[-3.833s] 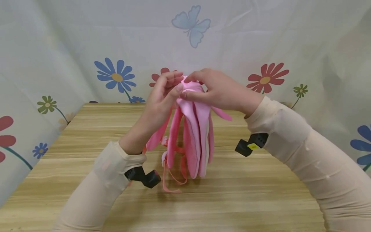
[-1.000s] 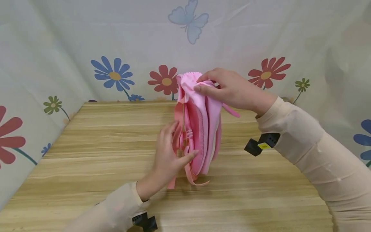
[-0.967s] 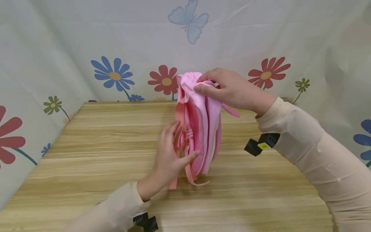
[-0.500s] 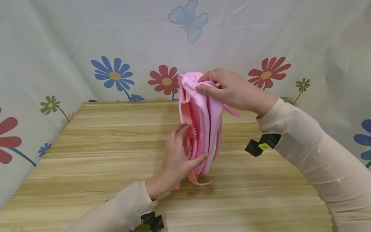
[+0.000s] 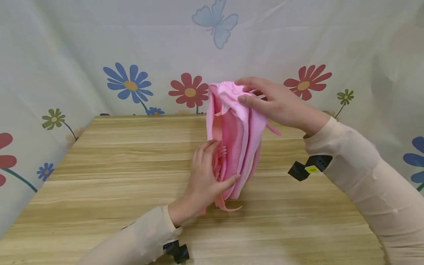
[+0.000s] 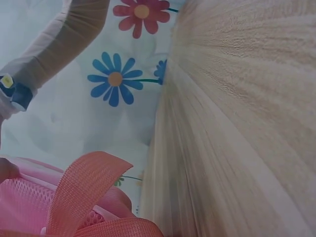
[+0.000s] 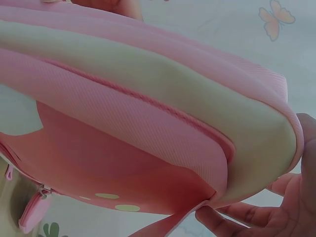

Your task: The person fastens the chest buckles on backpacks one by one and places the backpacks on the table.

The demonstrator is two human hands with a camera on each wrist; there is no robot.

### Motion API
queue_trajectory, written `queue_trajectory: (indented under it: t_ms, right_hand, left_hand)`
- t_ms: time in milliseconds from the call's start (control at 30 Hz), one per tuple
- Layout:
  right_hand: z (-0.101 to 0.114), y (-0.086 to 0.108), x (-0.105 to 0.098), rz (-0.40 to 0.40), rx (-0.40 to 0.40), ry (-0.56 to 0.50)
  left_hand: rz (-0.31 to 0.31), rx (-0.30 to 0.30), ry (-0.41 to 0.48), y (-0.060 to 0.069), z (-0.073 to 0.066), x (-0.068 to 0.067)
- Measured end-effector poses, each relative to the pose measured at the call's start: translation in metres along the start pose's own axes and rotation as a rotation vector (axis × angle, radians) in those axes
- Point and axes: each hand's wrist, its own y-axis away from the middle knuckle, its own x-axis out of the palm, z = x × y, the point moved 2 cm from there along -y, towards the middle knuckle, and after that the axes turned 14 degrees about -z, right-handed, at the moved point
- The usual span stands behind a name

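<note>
A pink bag [image 5: 253,127] stands on edge on the wooden table, its side with zip teeth facing the head camera. My right hand [image 5: 281,103] grips its top, thumb on the near face and fingers behind. Lower down, my left hand [image 5: 207,176] holds the strap side, its thumb against the bag's near edge and its fingers among the straps. The left wrist view shows a coral strap [image 6: 86,190] beside the pink mesh. In the right wrist view are the bag's cream band [image 7: 197,94], a zip pull [image 7: 34,212] and the fingers of my right hand [image 7: 276,207].
The wooden table [image 5: 116,165] extends around the bag on both sides. Behind it hangs a pale cloth [image 5: 159,40] printed with flowers and a butterfly. Black wrist cameras sit on both sleeves, the right one [image 5: 309,167] beside the bag and the left one [image 5: 176,251] near the table's front.
The bag's top has shifted right with my right hand, and its strap side gapes wider. My left hand, earlier up at the top, has come down to the straps and moved slightly right.
</note>
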Motion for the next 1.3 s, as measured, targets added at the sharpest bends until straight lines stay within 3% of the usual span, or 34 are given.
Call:
queue_trajectory:
  t_ms: [167, 400, 867, 1167, 1300]
  right_hand:
    - [-0.005, 0.006, -0.004, -0.026, 0.024, -0.016]
    - [-0.014, 0.016, -0.007, -0.078, 0.055, -0.046]
    - [-0.032, 0.03, -0.008, -0.151, 0.066, -0.102]
    - [-0.048, 0.042, -0.006, -0.202, 0.12, -0.097]
    - [-0.056, 0.048, -0.003, -0.228, 0.104, -0.095]
  left_hand:
    - [-0.003, 0.037, 0.005, -0.002, 0.0, 0.002]
    - [0.009, 0.11, -0.056, -0.004, -0.002, 0.006]
    - [0.005, 0.167, -0.08, -0.004, -0.003, 0.01]
    - [0.019, 0.088, -0.03, -0.002, 0.001, 0.01]
    - [0.044, 0.058, -0.038, 0.0, 0.005, 0.012]
